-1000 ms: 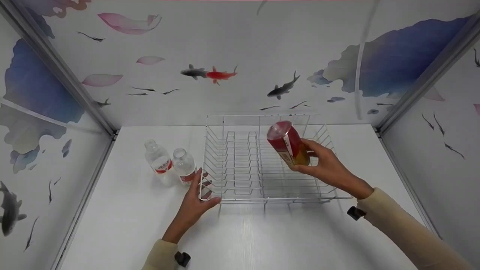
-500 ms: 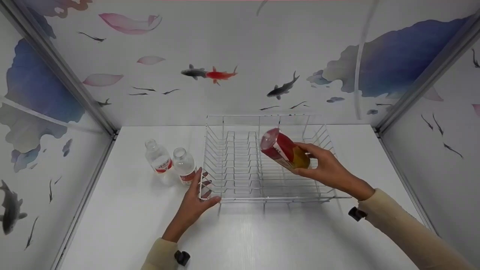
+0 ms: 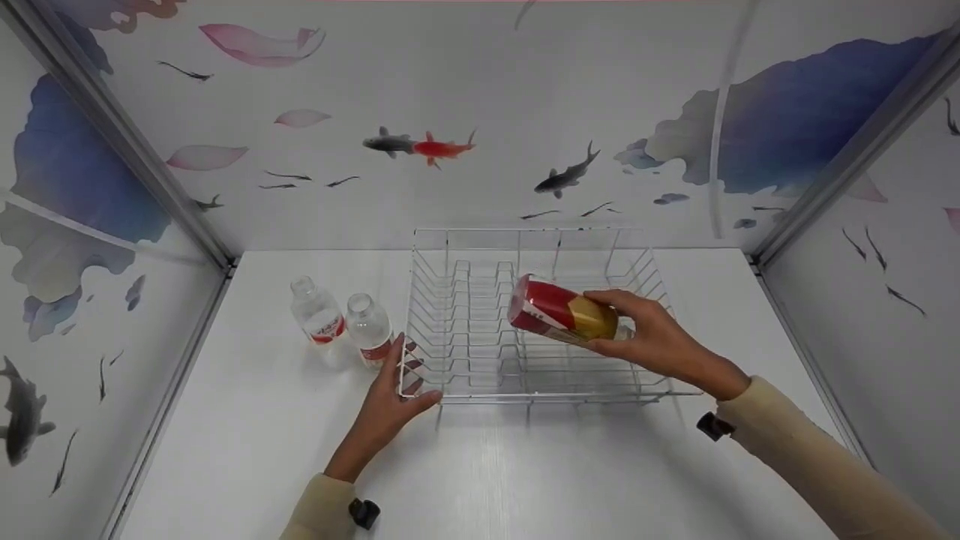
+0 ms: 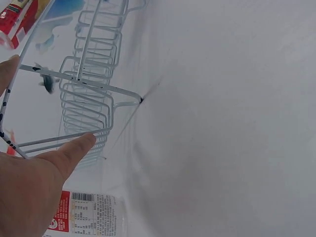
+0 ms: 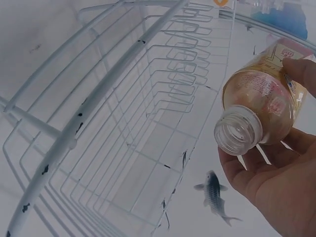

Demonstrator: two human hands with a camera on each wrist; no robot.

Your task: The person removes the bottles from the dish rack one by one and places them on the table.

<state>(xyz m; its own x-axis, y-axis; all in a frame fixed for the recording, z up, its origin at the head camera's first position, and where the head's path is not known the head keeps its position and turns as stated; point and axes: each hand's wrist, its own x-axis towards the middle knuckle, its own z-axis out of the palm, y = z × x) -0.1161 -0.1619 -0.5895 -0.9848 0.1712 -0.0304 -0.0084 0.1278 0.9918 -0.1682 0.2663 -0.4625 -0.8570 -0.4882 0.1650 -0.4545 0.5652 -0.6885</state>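
Observation:
My right hand (image 3: 660, 334) holds a bottle with a red and gold label (image 3: 562, 309) above the right half of a white wire dish rack (image 3: 487, 395). The bottle lies nearly level, its base toward the left. Its uncapped clear neck (image 5: 238, 129) shows in the right wrist view, with fingers below and the thumb above. At the rack's front left corner, my left hand (image 3: 388, 397) grips the wire, thumb along the front and fingers round the side. Just left of that hand stand two clear uncapped bottles, a nearer one (image 3: 370, 330) and a farther one (image 3: 319, 319), each with a red and white label.
The rack stands on a white table (image 3: 480, 465) near the back wall (image 3: 480, 90), which is printed with fish and petals. Rows of raised wire prongs (image 3: 484, 322) fill its left half. Side panels with metal corner rails (image 3: 817, 165) enclose the table.
The bottle in my right hand has tipped from leaning with its base up to nearly level, base swinging down and left. The left hand, rack and two clear bottles have stayed put.

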